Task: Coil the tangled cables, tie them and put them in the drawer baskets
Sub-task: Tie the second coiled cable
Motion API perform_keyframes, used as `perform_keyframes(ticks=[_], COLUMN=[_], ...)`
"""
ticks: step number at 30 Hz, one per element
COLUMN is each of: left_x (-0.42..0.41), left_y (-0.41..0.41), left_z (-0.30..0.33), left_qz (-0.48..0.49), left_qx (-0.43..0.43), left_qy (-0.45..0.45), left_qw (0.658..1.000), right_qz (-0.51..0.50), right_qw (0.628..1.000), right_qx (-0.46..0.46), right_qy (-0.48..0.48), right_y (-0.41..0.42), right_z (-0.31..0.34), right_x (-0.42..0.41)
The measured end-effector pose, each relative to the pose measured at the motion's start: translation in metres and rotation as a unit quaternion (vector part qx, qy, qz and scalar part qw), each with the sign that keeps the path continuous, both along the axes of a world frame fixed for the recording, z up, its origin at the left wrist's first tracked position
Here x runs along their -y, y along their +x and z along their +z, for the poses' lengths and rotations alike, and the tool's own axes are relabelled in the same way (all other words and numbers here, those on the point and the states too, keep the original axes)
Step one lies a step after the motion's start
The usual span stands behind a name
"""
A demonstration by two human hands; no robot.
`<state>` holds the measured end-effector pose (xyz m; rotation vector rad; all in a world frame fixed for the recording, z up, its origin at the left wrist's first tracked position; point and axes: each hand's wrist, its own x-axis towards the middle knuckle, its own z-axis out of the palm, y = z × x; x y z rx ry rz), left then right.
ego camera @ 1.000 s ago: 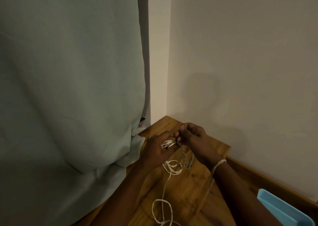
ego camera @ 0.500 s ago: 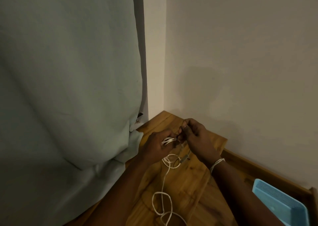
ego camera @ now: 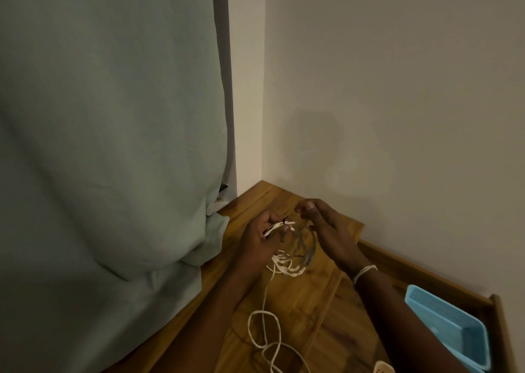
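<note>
Head view: nearest the lower edge, part of a pale plug (ego camera: 384, 368) is seen on the wooden top (ego camera: 309, 310), with loose loops of white cable (ego camera: 265, 330) lying just beside it and running up toward the hands. To the right, a blue basket (ego camera: 451, 330) is set in the open drawer (ego camera: 495, 315). A white band (ego camera: 365, 271) is worn on the right wrist. Further in, a small coil of the cable is hung below the left hand (ego camera: 260, 237), whose fingers are curled round a bunch of white strands with a dark tie (ego camera: 284, 219) at its top. The right hand (ego camera: 326, 224) is held just beside it, fingertips pinched together; what is pinched cannot be made out. Behind, a grey-green curtain (ego camera: 113, 116) is draped onto the top's left side, and the wall corner (ego camera: 262, 88) is seen beyond.
</note>
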<state>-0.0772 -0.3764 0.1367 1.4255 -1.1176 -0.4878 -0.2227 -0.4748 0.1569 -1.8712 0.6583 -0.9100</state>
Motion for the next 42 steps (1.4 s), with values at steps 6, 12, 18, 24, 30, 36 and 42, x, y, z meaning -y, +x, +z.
perform_keyframes(ticks=[6, 12, 18, 24, 30, 36, 42], left_x=[-0.005, -0.018, -0.021, -0.018, -0.013, -0.012, -0.014], left_y=[0.001, -0.009, -0.013, -0.014, -0.014, -0.01, -0.011], left_z=[-0.007, -0.01, -0.003, 0.001, 0.004, 0.01, 0.021], left_qz=[-0.001, -0.024, -0.02, -0.012, -0.011, -0.049, -0.102], left_qx=[-0.063, -0.021, 0.149, 0.231, 0.247, 0.193, 0.045], left_qy=[0.002, 0.003, -0.02, -0.024, -0.027, 0.0, -0.007], left_qw=[0.998, 0.999, 0.988, 0.973, 0.969, 0.98, 0.994], right_qz=[0.016, -0.052, 0.039, 0.076, -0.006, -0.038, -0.033], right_qw=[0.998, 0.992, 0.996, 0.991, 0.967, 0.88, 0.948], right_qx=[-0.052, -0.053, -0.069, -0.061, -0.206, -0.252, -0.142], right_qy=[0.015, -0.106, -0.028, 0.089, -0.147, -0.401, -0.284], right_y=[-0.007, -0.012, -0.021, -0.024, -0.018, -0.012, -0.014], right_z=[-0.019, -0.003, 0.018, 0.028, 0.029, 0.022, 0.023], right_x=[-0.011, -0.02, -0.02, -0.017, -0.016, -0.015, -0.01])
